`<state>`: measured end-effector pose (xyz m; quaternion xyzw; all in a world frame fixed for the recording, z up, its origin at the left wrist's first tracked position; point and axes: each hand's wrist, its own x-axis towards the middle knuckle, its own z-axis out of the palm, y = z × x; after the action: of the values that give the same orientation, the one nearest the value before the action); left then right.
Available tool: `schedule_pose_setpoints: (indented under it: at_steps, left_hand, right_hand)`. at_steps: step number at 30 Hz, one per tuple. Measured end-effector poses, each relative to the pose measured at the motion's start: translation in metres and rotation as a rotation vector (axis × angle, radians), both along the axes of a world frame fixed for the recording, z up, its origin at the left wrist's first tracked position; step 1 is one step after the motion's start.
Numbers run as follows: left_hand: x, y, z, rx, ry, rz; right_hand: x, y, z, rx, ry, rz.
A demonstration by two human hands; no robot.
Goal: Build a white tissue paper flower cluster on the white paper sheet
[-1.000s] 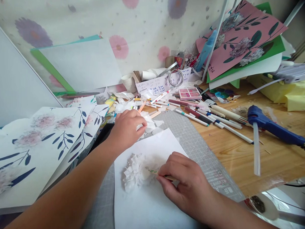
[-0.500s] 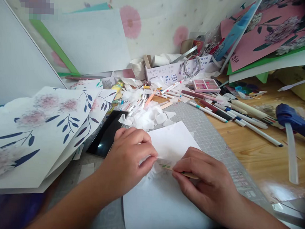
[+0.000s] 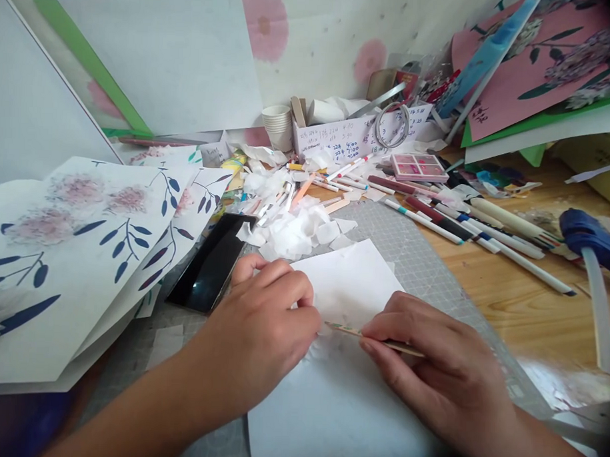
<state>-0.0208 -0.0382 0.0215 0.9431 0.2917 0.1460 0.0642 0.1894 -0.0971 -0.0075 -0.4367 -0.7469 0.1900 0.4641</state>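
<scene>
My right hand (image 3: 430, 359) pinches a thin, flat wooden stick (image 3: 346, 329) with green marks, its tip pointing left over a white sheet of paper (image 3: 343, 416). Just left of that tip is my left hand (image 3: 269, 320), its fingers curled and pressed together low over the sheet; what they hold, if anything, is hidden. Small whitish bits (image 3: 318, 349) lie on the paper beside my left fingertips. The sheet rests on a grey cutting mat (image 3: 414, 249).
Crumpled white paper scraps (image 3: 295, 228) lie behind the sheet, with a black phone (image 3: 211, 262) to their left. Flower pictures (image 3: 130, 222) lean at left. Markers (image 3: 504, 252) and a blue glue gun (image 3: 585, 231) are at right; paper cups (image 3: 277, 127) stand behind.
The stick and my right hand have shifted slightly right, leaving its tip a little apart from my left fingers. My left fingers have curled in more. The camera view has shifted slightly.
</scene>
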Motion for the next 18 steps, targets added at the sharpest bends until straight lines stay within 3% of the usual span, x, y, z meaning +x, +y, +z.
schedule_pose_setpoints:
  at_steps: [8, 13, 18]
  left_hand:
    - [-0.005, 0.006, -0.001, -0.092, 0.014, 0.062]
    - [-0.006, 0.007, -0.003, -0.131, 0.013, 0.072]
    - [-0.005, 0.007, -0.002, -0.138, 0.041, 0.060]
  right_hand:
    - [-0.008, 0.000, -0.012, 0.008, -0.128, -0.011]
    - [-0.012, -0.001, -0.013, -0.077, -0.220, -0.017]
    - [-0.012, 0.000, -0.012, -0.157, -0.129, -0.021]
